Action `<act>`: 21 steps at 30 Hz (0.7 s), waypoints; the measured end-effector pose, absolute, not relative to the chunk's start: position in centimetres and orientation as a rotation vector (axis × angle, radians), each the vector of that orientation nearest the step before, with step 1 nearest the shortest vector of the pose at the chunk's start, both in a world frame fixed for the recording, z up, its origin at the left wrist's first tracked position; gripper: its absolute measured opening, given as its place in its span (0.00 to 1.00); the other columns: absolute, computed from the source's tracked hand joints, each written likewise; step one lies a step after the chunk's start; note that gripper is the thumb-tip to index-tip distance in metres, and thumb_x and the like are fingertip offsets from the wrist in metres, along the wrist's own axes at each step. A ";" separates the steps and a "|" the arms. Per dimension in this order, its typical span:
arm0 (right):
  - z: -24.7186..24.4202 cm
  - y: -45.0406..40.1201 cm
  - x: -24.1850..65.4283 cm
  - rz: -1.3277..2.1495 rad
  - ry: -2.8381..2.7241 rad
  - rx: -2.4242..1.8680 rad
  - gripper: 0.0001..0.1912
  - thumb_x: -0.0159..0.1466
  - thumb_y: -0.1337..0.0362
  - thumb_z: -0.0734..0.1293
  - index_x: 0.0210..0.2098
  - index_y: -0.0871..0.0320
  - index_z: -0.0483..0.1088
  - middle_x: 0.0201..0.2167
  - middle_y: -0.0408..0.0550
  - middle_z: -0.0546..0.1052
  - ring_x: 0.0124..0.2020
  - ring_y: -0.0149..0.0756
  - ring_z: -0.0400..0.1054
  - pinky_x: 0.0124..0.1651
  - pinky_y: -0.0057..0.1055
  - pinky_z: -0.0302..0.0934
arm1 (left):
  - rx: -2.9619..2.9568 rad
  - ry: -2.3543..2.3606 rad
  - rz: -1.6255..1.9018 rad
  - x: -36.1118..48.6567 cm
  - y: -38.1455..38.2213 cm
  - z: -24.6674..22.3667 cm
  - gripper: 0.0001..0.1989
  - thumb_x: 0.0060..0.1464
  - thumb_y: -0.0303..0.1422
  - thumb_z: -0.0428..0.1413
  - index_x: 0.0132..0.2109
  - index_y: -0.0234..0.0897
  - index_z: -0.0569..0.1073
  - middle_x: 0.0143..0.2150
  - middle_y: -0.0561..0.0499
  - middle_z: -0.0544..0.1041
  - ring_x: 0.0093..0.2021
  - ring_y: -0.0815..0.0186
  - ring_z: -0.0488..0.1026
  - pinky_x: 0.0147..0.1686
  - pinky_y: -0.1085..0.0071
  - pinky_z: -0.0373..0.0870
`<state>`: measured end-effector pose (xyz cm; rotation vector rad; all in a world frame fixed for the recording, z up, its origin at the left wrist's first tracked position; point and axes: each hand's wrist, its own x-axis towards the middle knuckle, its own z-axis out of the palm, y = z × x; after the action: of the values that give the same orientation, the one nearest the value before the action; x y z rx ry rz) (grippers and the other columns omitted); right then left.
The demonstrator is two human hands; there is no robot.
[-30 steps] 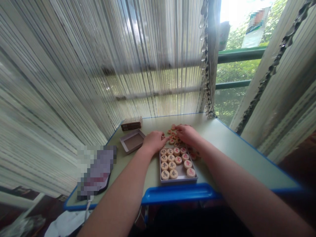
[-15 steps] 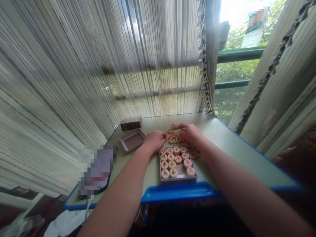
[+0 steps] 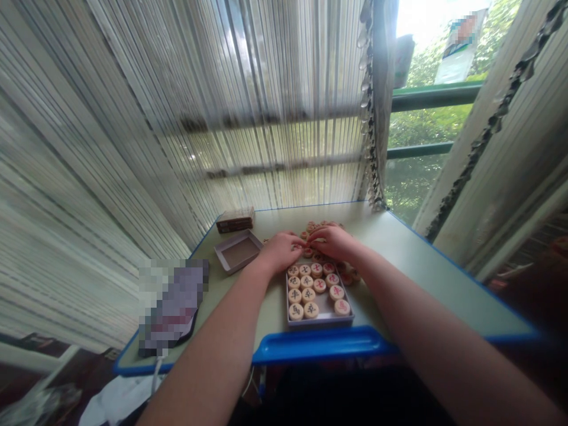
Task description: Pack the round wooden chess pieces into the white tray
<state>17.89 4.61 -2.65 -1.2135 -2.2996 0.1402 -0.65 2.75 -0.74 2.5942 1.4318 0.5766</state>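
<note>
My left hand is over the table behind the box, its fingers curled and pressed together; what they hold, if anything, is hidden. From the right, my right hand reaches in with bent fingers, and its fingertips come close to the left ones around a mostly covered Chinese chess piece. Loose round wooden pieces with characters lie under and around both hands. Nearer to me is a shallow open box with several pieces in columns, black characters on the left, red ones on the right.
An empty box lid lies to the left, with a small brown box behind it. A phone-like device with a cable is at the left edge. The table has a blue rim; curtains hang behind.
My right hand has moved left and slightly nearer, so its fingertips now meet my left hand's. Loose pieces at the back are uncovered. The left hand has shifted slightly right.
</note>
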 end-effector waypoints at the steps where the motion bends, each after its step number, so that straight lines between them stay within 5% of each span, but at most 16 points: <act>1: -2.6 4.6 17.9 0.151 -2.319 -1.179 0.11 0.57 0.65 0.62 0.34 0.53 0.77 0.39 0.44 0.78 0.45 0.35 0.67 0.56 0.33 0.52 | 2.598 1.405 0.564 -0.7 2.8 -0.8 0.12 0.50 0.36 0.52 0.39 0.44 0.78 0.42 0.51 0.74 0.42 0.64 0.71 0.47 0.71 0.65; 9: -2.5 4.9 18.2 0.091 -2.152 -1.494 0.12 0.55 0.63 0.65 0.37 0.53 0.76 0.42 0.47 0.76 0.48 0.41 0.64 0.51 0.34 0.57 | 2.620 1.538 0.533 -1.0 3.3 -1.0 0.12 0.49 0.38 0.53 0.38 0.42 0.78 0.39 0.50 0.75 0.42 0.63 0.71 0.46 0.70 0.66; 15: -2.0 4.5 18.5 0.076 -2.215 -1.586 0.11 0.55 0.58 0.64 0.34 0.51 0.76 0.35 0.45 0.78 0.43 0.43 0.65 0.48 0.35 0.59 | 2.624 1.581 0.552 -0.9 3.4 -0.9 0.13 0.51 0.36 0.51 0.39 0.40 0.78 0.40 0.49 0.75 0.43 0.62 0.71 0.47 0.70 0.65; 21: -1.8 4.6 18.8 0.066 -2.146 -1.665 0.13 0.55 0.64 0.62 0.36 0.52 0.76 0.37 0.45 0.78 0.45 0.44 0.65 0.48 0.34 0.59 | 2.647 1.444 0.487 -0.5 2.9 -0.7 0.13 0.51 0.32 0.50 0.39 0.43 0.78 0.44 0.52 0.75 0.46 0.64 0.69 0.51 0.71 0.63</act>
<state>18.82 4.59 -1.84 -1.6647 -2.1461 0.0658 -0.53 2.89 -0.67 2.6474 1.4438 0.4873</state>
